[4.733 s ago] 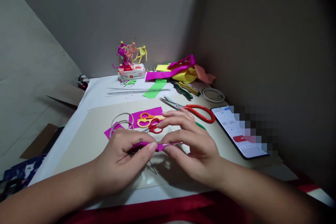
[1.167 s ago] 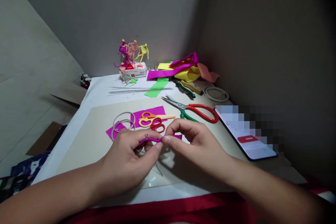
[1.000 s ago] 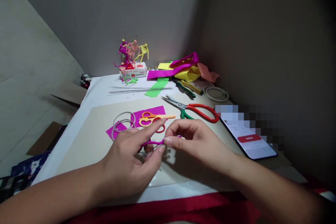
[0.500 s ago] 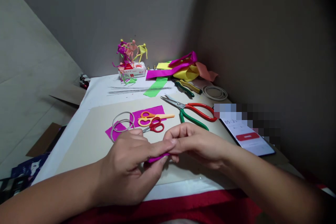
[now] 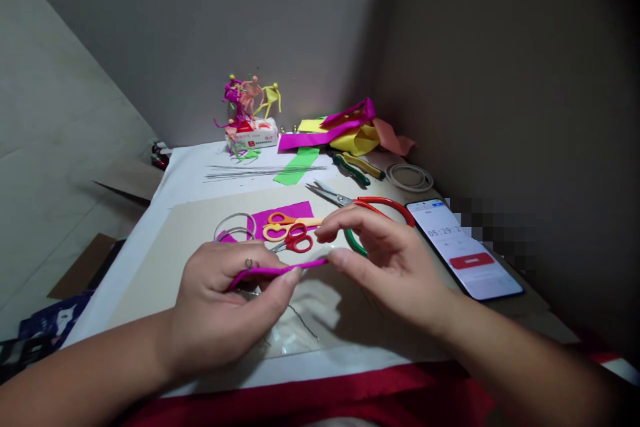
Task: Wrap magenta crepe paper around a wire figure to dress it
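A thin magenta strip (image 5: 270, 271) lies across the fingers of my left hand (image 5: 225, 307), pinned by the thumb. Next to its left part a small dark wire loop shows, and a twisted dark wire (image 5: 304, 322) hangs below the hand. My right hand (image 5: 383, 260) has its fingers apart, with the thumb tip at the strip's right end. Beyond the hands lie red-handled small scissors (image 5: 299, 239), yellow-and-orange scissors (image 5: 277, 230), magenta paper (image 5: 300, 211) and metal rings (image 5: 235, 219).
Large scissors (image 5: 383, 203), partly behind my right hand, and a phone (image 5: 467, 250) lie to the right. Farther back are pliers (image 5: 353, 170), wires (image 5: 240, 173), coloured paper strips (image 5: 345, 130) and a white box (image 5: 265, 133) with small coloured figures on it.
My hands have moved apart, the left one leftward. The right fingers have opened from their pinch. More of the magenta strip, the wire loop and the hanging wire now show.
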A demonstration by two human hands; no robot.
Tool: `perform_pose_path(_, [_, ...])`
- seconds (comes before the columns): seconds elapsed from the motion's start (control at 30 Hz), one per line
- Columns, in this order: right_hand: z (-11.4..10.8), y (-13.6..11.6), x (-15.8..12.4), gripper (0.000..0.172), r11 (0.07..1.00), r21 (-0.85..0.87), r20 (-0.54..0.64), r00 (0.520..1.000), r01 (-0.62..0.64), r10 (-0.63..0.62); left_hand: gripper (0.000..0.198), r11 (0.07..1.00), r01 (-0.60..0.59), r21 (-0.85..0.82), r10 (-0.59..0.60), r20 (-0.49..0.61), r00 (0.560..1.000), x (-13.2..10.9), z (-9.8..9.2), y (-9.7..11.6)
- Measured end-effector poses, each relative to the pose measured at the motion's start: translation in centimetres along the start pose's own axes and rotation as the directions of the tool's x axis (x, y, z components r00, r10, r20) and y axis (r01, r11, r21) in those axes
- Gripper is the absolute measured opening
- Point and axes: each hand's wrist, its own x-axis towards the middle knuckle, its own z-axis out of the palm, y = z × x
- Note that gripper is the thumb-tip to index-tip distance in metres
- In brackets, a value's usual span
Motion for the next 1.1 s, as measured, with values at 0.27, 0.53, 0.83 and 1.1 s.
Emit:
perform_pose_path(0.27, [0.4, 0.3, -0.3, 0.006, 0.992, -0.097, -0.031, 0.995, 0.087, -0.090, 0.012, 0.947, 0.290, -0.140, -0.277, 0.105, 0.955, 0.6, 0.3, 0.1])
perform_pose_path(0.53, [-0.2, 0.2, 0.3, 0.006, 0.961, 0.083, 0.023, 0.965, -0.262, 0.261, 0.011, 0.858, 0.466, -0.215, -0.404, 0.274, 0.872, 1.1, -0.3, -0.7])
perform_pose_path(0.83, [-0.9, 0.6, 1.1, 0.014, 0.897, 0.089, 0.159, 0.895, -0.433, 0.417, 0.016, 0.917, 0.396, 0.056, -0.400, 0.143, 0.905, 1.6, -0.3, -0.2])
perform_pose_path(1.1, [-0.6, 0.4, 0.9, 0.011, 0.912, 0.023, 0.217, 0.892, -0.410, 0.396, 0.009, 0.797, 0.600, -0.068, -0.528, 0.404, 0.747, 1.7, -0.9, -0.3])
